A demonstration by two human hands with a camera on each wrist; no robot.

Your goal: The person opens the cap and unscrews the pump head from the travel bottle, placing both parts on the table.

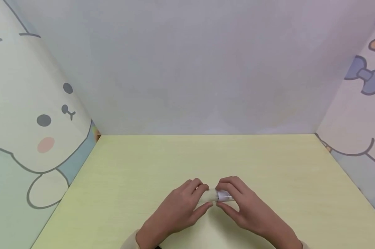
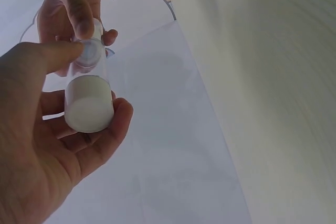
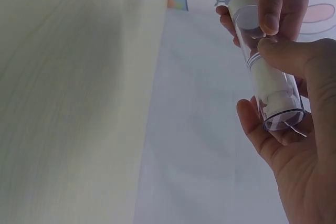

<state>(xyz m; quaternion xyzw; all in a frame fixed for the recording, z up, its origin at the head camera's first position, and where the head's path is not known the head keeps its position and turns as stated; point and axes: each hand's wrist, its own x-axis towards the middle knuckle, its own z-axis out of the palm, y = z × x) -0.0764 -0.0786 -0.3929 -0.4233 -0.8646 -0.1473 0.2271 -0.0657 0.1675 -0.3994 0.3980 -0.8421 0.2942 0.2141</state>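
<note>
Both hands hold a slim pump bottle (image 1: 210,196) lengthwise between them above the table. It has a clear barrel, a white bottom plug (image 2: 89,106) at the left end, and a clear cap (image 3: 283,119) over a white pump head (image 3: 278,100) at the right end. My left hand (image 1: 182,205) grips the barrel near the white end, its thumb along the side in the left wrist view. Around the capped end curl the thumb and fingers of my right hand (image 1: 251,207). Both thumb tips lie close together near the bottle's middle.
A pale yellow tabletop (image 1: 137,162) spreads beneath the hands. Behind it rises a plain grey-white wall panel (image 1: 206,69). Side panels with cartoon animals stand at the left (image 1: 22,97) and right (image 1: 358,117). A small dark thing (image 1: 158,247) shows beside the left sleeve.
</note>
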